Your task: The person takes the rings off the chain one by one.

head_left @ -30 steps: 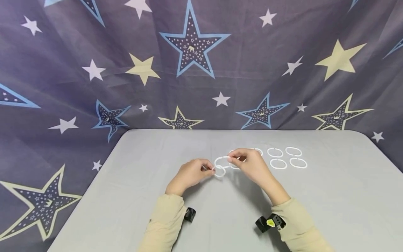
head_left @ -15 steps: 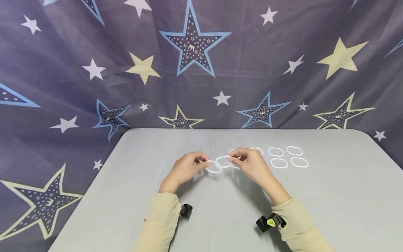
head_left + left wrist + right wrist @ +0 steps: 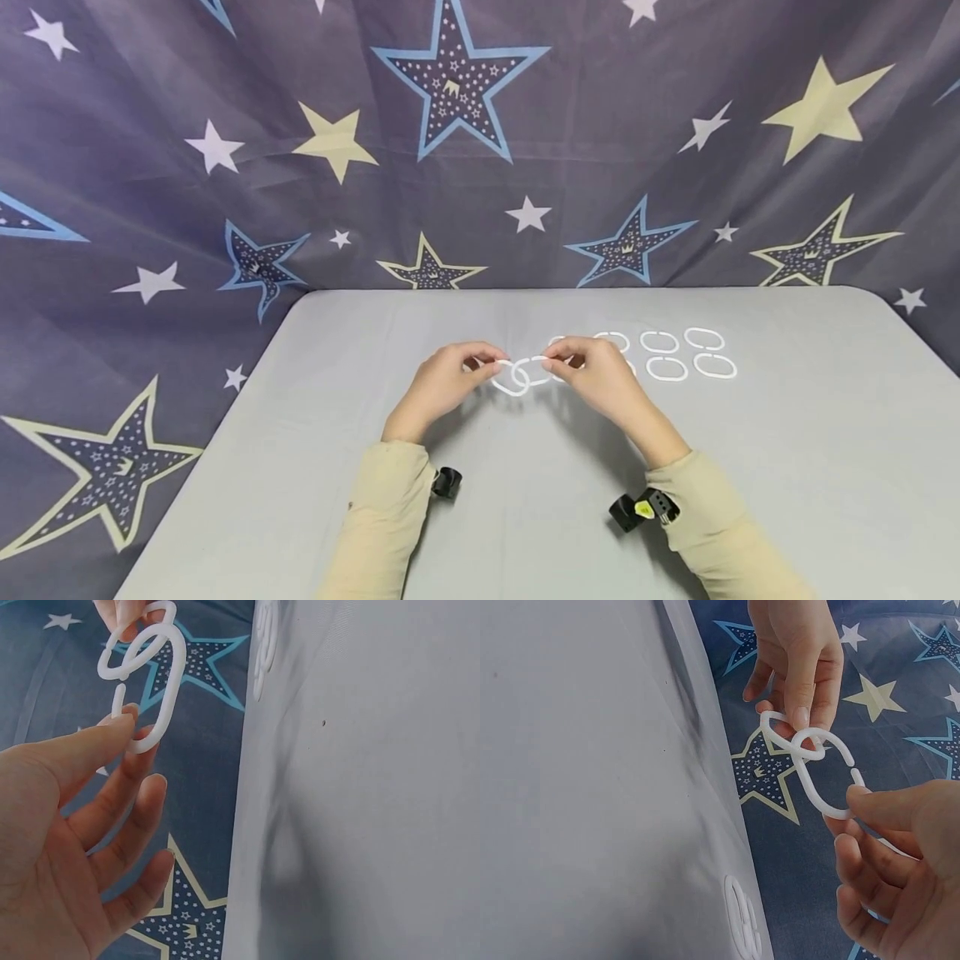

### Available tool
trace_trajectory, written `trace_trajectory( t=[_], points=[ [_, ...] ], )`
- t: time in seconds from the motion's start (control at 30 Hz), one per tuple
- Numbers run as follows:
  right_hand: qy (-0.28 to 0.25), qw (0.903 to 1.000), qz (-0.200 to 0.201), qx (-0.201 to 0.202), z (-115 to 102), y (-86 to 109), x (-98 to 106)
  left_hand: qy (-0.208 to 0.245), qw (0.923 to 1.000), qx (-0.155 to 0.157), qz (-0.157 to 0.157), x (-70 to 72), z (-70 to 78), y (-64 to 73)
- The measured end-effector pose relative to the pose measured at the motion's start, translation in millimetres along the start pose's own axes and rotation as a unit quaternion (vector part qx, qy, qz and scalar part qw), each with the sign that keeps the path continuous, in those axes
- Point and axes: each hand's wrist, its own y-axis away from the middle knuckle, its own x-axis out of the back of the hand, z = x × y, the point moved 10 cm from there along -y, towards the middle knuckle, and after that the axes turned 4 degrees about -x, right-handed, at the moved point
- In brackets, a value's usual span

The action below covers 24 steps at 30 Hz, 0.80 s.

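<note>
In the head view my left hand [image 3: 446, 383] pinches a white oval plastic chain link [image 3: 514, 394] by thumb and fingertips. My right hand [image 3: 596, 379] pinches a second white link [image 3: 808, 784] the same way. Held just above the table, the two links pass through each other between my hands. Each has a small gap in one long side, seen in the wrist views. In the left wrist view, the other fingers of my left hand [image 3: 112, 832] are loosely bent beneath its link [image 3: 176, 675].
Several more white links [image 3: 716, 377] lie in two rows on the grey table [image 3: 510, 517], behind and right of my right hand, which hides some of them. A dark star-patterned cloth [image 3: 570, 150] hangs behind the table's far edge.
My left hand has moved left and away from me, drawing its link out from the right one. The joined links now sag between my hands. The view has tilted down slightly.
</note>
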Motion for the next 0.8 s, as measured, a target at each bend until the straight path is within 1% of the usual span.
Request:
trace_trajectory(
  t=[0.1,0.27,0.4,0.57,0.8],
  points=[
    [0.0,1.0,-0.001,0.0,-1,-0.6,0,-0.002,1.0,-0.001,0.004,1.2,0.2,-0.3],
    [0.003,1.0,-0.004,-0.008,-1,-0.7,-2,0.0,0.9999,0.006,0.016,3.2,0.2,-0.9],
    [0.008,0.9999,-0.008,-0.01,-2,-0.6,-3,-0.003,0.9997,0.007,0.024,4.1,3.4,-1.4],
    [0.02,0.9997,-0.011,-0.008,-2,-0.6,-4,-0.007,0.9997,-0.004,0.023,1.7,9.8,-2.3],
    [0.035,0.9993,-0.014,0.005,-1,-0.1,-7,-0.015,0.9997,-0.012,0.015,-3.8,12.6,-3.0]
  ],
)
